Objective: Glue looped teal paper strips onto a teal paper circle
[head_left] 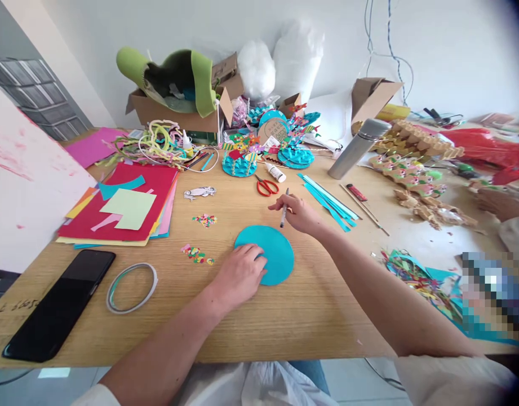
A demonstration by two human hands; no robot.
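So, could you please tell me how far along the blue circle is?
The blue circle already looks cut out. The left hand rests on it, while the right hand holds a pen near its far edge. Any decorating looks undone: its visible part is bare, and the blue strips and paper bits lie apart.

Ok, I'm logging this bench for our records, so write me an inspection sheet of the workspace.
Surface: wooden table, handwriting near its left edge
Things in use: blue disc, gray pen
Clutter: phone, paper stack, red scissors, blue strips, metal flask
Hands: left hand on the disc; right hand holds the pen
Cables: wall cables, floor cable
Surroundings: cardboard box behind, another person's hand at right
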